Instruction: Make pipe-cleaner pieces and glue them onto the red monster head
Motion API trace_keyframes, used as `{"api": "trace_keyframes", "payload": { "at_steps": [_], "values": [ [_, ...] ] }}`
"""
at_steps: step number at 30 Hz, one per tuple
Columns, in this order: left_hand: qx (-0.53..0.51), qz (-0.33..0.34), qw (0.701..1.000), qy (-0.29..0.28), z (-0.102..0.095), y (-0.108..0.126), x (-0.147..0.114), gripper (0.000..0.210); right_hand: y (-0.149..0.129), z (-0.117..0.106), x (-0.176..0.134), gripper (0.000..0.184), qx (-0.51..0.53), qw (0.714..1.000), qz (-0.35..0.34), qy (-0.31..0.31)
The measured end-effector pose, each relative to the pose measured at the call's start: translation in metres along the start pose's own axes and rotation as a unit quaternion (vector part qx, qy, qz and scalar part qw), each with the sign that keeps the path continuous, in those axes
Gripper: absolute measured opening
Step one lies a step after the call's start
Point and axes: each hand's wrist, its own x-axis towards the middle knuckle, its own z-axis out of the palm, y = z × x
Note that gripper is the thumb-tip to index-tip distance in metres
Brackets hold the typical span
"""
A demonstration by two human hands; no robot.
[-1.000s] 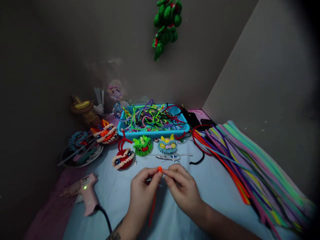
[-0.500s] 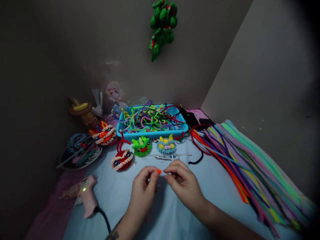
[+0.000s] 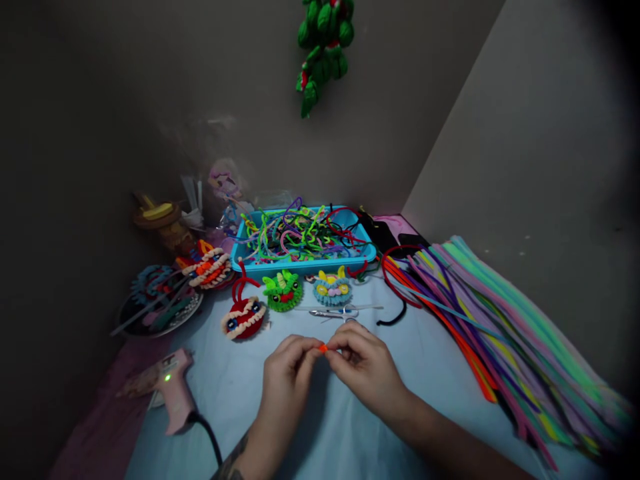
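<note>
A small orange piece (image 3: 323, 348), apparently pipe cleaner, is pinched between both hands over the table. My left hand (image 3: 289, 373) grips it from the left with thumb and forefinger. From the other side, my right hand (image 3: 367, 363) has its fingertips closed on it too; most of the piece is hidden by fingers. Just beyond the hands lie small scissors (image 3: 349, 313). Behind them sit a green fuzzy dragon head (image 3: 284, 292), a blue one with yellow horns (image 3: 333, 290) and a red one with cream trim (image 3: 243, 320).
A blue tray (image 3: 300, 270) full of pipe cleaner scraps stands at the back. Bundled pipe cleaners (image 3: 500, 333) spread along the right. At left are a pink glue gun (image 3: 175, 393) with a lit green light and a round dish (image 3: 175, 323). Green figures (image 3: 323, 60) hang on the wall.
My right hand has come in and closed its fingertips on the orange piece, which only the left hand held before. The red strand hanging below my left hand no longer shows.
</note>
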Motion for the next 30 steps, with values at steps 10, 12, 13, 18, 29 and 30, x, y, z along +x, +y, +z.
{"api": "trace_keyframes", "payload": {
  "at_steps": [10, 12, 13, 18, 29, 30],
  "values": [
    [-0.099, -0.146, 0.983, -0.042, 0.0049, -0.0007, 0.0025, 0.025, 0.0089, -0.0054, -0.0008, 0.009, -0.086, 0.991, -0.1, 0.014],
    [-0.135, -0.17, 0.975, -0.047, 0.0054, 0.0019, 0.0025, 0.026, 0.0085, -0.0051, -0.0011, 0.01, -0.12, 0.984, -0.132, 0.01],
    [-0.153, -0.18, 0.971, -0.048, 0.0056, 0.0031, 0.0023, 0.027, 0.008, -0.0048, -0.0013, 0.011, -0.136, 0.98, -0.147, 0.008],
    [-0.226, -0.214, 0.949, -0.044, 0.0067, 0.0037, 0.0018, 0.03, 0.0063, -0.0013, -0.0037, 0.015, -0.19, 0.965, -0.183, 0.006],
    [-0.247, -0.223, 0.943, -0.017, 0.0065, 0.0013, 0.0034, 0.031, 0.0018, 0.0043, -0.0024, 0.013, -0.173, 0.962, -0.208, 0.038],
    [-0.252, -0.224, 0.941, -0.014, 0.0064, 0.0015, 0.0032, 0.031, 0.002, 0.0045, -0.0029, 0.014, -0.167, 0.964, -0.206, 0.034]
  ]
}}
